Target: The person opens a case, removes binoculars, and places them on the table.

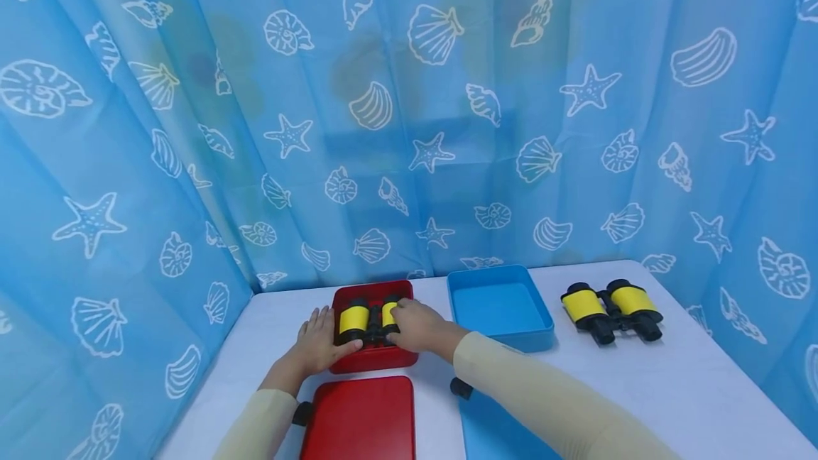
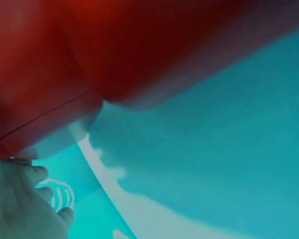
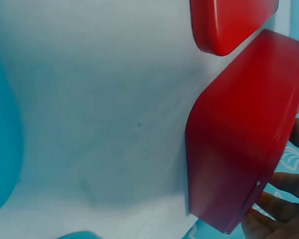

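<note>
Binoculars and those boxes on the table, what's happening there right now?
A person has both hands on a pair of yellow-and-black binoculars that sits in an open red box. The left hand rests at the box's left edge, and the right hand grips the binoculars from above. The red lid lies in front of the box. An open blue box and a second pair of binoculars stand to the right.
</note>
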`<state>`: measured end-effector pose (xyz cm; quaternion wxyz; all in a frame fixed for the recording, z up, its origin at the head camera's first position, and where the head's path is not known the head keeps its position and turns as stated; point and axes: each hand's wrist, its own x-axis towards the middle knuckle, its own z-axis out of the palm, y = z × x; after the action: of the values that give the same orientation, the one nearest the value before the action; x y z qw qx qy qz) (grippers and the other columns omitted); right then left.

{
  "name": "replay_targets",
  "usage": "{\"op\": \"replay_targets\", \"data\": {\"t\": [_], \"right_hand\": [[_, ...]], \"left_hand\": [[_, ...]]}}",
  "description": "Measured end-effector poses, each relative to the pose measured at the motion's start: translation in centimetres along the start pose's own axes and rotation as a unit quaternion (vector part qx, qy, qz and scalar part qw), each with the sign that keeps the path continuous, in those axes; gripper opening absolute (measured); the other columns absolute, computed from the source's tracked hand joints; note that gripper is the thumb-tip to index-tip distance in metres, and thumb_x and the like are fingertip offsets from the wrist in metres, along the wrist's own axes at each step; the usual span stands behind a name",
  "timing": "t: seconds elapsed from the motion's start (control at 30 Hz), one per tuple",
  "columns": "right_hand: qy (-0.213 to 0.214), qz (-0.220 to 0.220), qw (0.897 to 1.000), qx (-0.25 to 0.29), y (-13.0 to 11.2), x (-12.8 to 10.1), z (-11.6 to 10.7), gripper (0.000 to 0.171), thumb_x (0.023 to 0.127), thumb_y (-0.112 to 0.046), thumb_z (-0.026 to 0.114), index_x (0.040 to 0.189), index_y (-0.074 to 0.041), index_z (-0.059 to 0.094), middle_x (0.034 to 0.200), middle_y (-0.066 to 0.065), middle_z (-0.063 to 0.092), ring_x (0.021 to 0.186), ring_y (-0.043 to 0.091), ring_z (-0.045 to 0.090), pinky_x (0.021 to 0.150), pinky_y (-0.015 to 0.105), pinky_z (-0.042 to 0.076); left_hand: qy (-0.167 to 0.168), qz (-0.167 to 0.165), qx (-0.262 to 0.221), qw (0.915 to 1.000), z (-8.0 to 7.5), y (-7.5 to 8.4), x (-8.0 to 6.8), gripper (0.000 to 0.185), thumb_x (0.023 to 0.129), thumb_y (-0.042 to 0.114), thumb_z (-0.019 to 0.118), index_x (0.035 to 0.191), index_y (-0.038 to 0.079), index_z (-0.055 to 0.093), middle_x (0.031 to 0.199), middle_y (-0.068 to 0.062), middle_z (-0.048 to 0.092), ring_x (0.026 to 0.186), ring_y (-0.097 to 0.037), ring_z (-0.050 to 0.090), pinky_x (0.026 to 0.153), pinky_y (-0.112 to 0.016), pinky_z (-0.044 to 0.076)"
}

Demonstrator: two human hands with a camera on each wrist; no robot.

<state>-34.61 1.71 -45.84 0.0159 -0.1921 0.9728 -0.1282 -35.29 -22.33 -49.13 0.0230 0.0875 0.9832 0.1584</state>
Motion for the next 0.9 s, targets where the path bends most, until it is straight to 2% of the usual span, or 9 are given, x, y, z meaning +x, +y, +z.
{"op": "replay_targets", "data": {"t": [0.13, 0.33, 0.53, 0.73, 0.9], "right_hand": [[-0.005, -0.015, 1.0, -0.005, -0.4, 1.0, 0.6, 0.069, 0.079, -0.044, 0.079, 0.135, -0.01, 0.056, 0.132, 0.007, 0.054, 0.117, 0.023, 0.052, 0.087, 0.038, 0.054], [-0.011, -0.015, 1.0, -0.009, -1.3, 2.2, 1.1, 0.079, 0.075, -0.044, 0.082, 0.14, -0.013, 0.052, 0.14, 0.008, 0.047, 0.128, 0.026, 0.044, 0.087, 0.044, 0.053], [-0.007, -0.022, 0.999, -0.027, -2.6, 3.4, 1.5, 0.088, 0.071, -0.045, 0.085, 0.144, -0.014, 0.047, 0.147, 0.012, 0.04, 0.137, 0.034, 0.033, 0.098, 0.05, 0.045], [-0.01, 0.008, 1.0, -0.028, -3.2, 4.4, 1.9, 0.1, 0.069, -0.047, 0.085, 0.15, -0.012, 0.038, 0.153, 0.016, 0.031, 0.139, 0.043, 0.026, 0.104, 0.054, 0.036], [-0.006, 0.029, 0.999, -0.031, -3.6, 4.7, 2.3, 0.103, 0.068, -0.048, 0.084, 0.151, -0.01, 0.036, 0.154, 0.019, 0.028, 0.139, 0.046, 0.024, 0.103, 0.057, 0.036]], "left_hand": [[-0.006, -0.002, -0.006, 1.0, -0.2, -0.1, -0.2, 0.123, 0.072, 0.076, 0.062, 0.153, -0.004, 0.016, 0.155, -0.024, 0.023, 0.143, -0.044, 0.011, 0.112, -0.062, 0.012], [-0.012, 0.003, 0.009, 0.9999, -0.4, 0.0, -0.2, 0.126, 0.07, 0.08, 0.06, 0.153, -0.003, 0.015, 0.156, -0.023, 0.021, 0.143, -0.044, 0.012, 0.112, -0.061, 0.011], [-0.003, 0.003, 0.014, 0.9999, -0.6, -0.2, -0.1, 0.126, 0.069, 0.08, 0.061, 0.153, -0.003, 0.017, 0.156, -0.022, 0.022, 0.143, -0.043, 0.013, 0.112, -0.061, 0.012], [0.003, 0.004, 0.007, 1.0, -0.4, -0.1, 0.0, 0.126, 0.068, 0.081, 0.061, 0.153, -0.002, 0.018, 0.156, -0.021, 0.022, 0.143, -0.042, 0.013, 0.113, -0.061, 0.011], [0.005, 0.009, 0.005, 0.9999, -0.4, 0.0, 0.0, 0.125, 0.069, 0.079, 0.063, 0.152, -0.003, 0.019, 0.156, -0.021, 0.024, 0.143, -0.042, 0.015, 0.112, -0.061, 0.012]]}}
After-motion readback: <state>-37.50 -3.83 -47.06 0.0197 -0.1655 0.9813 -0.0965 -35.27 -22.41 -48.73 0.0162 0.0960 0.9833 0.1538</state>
